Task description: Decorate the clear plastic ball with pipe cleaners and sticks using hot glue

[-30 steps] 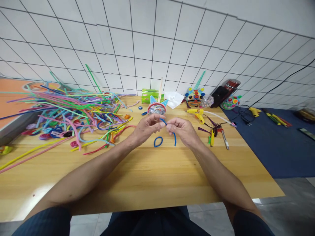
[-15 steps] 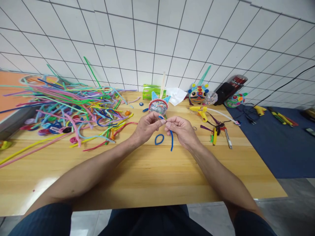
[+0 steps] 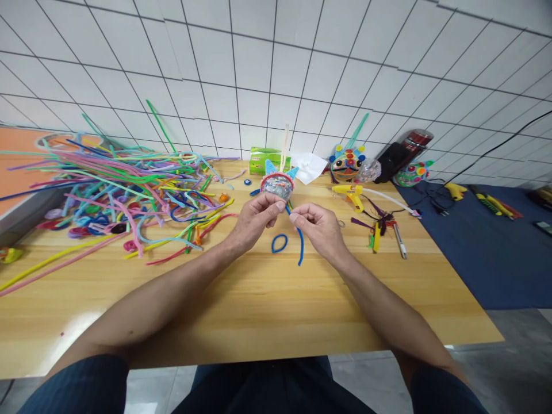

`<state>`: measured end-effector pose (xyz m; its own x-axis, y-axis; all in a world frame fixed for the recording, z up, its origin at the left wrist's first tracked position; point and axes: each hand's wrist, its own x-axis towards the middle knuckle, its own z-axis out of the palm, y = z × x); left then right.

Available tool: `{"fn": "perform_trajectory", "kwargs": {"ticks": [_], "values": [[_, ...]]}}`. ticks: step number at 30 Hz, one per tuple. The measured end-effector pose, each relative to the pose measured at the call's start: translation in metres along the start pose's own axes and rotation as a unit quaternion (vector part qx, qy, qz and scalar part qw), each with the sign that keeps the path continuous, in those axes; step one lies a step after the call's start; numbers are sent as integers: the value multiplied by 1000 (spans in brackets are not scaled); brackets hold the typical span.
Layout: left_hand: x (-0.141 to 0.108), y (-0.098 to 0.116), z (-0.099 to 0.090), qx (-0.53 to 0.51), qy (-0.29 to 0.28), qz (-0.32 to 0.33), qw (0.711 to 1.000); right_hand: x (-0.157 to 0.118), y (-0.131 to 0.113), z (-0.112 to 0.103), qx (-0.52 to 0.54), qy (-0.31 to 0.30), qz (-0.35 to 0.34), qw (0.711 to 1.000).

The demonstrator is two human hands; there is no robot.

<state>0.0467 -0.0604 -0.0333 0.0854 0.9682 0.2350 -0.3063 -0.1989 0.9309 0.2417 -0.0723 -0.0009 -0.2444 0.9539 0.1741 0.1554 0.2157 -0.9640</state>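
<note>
A blue pipe cleaner (image 3: 301, 247) is pinched between the thumb and fingers of my right hand (image 3: 318, 229), its free end hanging down toward the tabletop. My left hand (image 3: 262, 217) is closed close by on the left, thumb against fingers, and the pipe cleaner's upper part runs toward it; the fingers hide what they grip there. Below the hands lies a blue pipe-cleaner loop (image 3: 279, 244). Just behind them stands a clear ornament (image 3: 276, 185) with a red rim, blue pointed ears and a pale stick rising behind it.
Many coloured pipe cleaners (image 3: 129, 184) are heaped at the left. To the right lie a yellow glue gun (image 3: 350, 195), a yellow cutter (image 3: 376, 237) and a white pen (image 3: 400, 241). At the back are a green tissue pack (image 3: 269, 161), a decorated mask-like ornament (image 3: 347, 164) and a dark red flask (image 3: 414, 146).
My hands have moved slightly apart, and the blue piece seen at my left fingertips is now hidden. The pipe cleaner's upper part shows between the hands. The loop has stayed put.
</note>
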Motion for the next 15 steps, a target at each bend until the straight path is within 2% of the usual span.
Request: {"fn": "perform_trajectory", "kwargs": {"ticks": [5, 10, 15], "values": [[2, 8, -1, -19, -28, -34, 999, 4, -3, -6, -27, -20, 17, 999], [4, 16, -1, -62, -59, -80, 993, 8, -6, -18, -24, -62, -2, 998], [6, 16, -2, -58, -51, -67, 995, 10, -4, -23, -14, -62, -10, 998]]}}
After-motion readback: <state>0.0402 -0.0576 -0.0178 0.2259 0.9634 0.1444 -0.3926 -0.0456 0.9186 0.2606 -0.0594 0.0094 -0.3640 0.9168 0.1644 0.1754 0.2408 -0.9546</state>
